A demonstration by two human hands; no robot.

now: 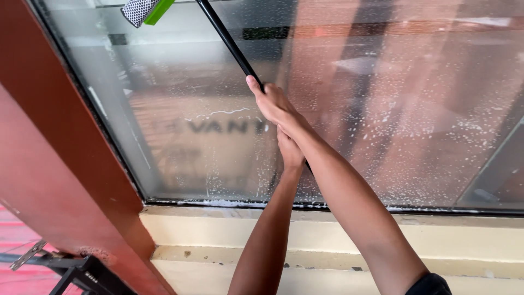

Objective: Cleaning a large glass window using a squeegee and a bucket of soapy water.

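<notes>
Both my hands grip a long black pole [228, 41] that slants up to the left across a soapy window pane [415, 109]. My right hand [273, 102] holds the pole higher up, its arm crossing over the left. Just below it, my left hand [289, 150] clasps the pole's lower part, which is mostly hidden behind the arms. At the pole's top sits a cleaning head [143, 10] with a white mesh pad and a green part, pressed near the top left of the glass and partly cut off by the frame edge.
A reddish-brown shutter or door panel [60, 164] stands open at the left. Below the glass runs a cream ledge [218, 229] with a dark window frame. A black metal fitting [76, 273] shows at the bottom left. Soap foam speckles the pane's right and bottom parts.
</notes>
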